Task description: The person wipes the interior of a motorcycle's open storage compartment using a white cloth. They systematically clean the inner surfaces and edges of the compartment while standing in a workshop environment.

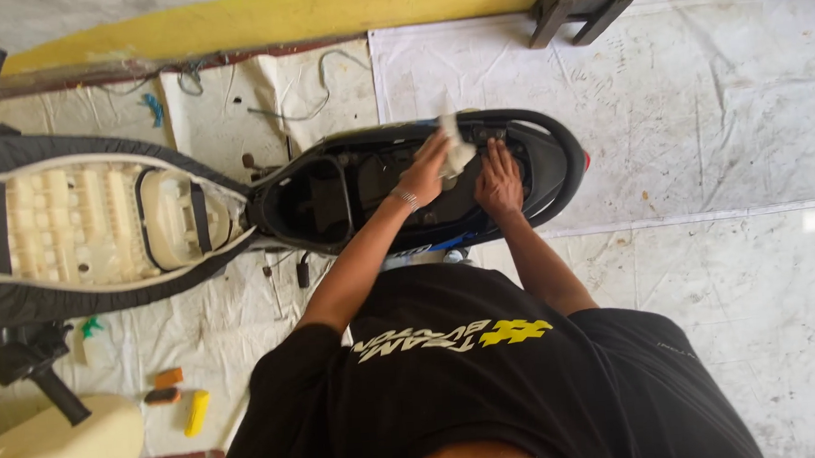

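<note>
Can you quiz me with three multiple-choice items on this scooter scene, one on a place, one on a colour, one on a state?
1. Where does the right hand rest?
A. on the scooter rear, beside the left hand
B. on the jug
C. on the wooden block

2. What colour is the cloth in the left hand?
A. red
B. white
C. green

3. How is the seat?
A. shut flat
B. taken off and lying on the floor
C. flipped open, pale underside up

Answers:
1 A, the right hand lies flat on the dark rear body, close by the left hand.
2 B, the crumpled cloth at the left fingers is white.
3 C, the ribbed cream underside faces up and the storage tub lies open.
</note>
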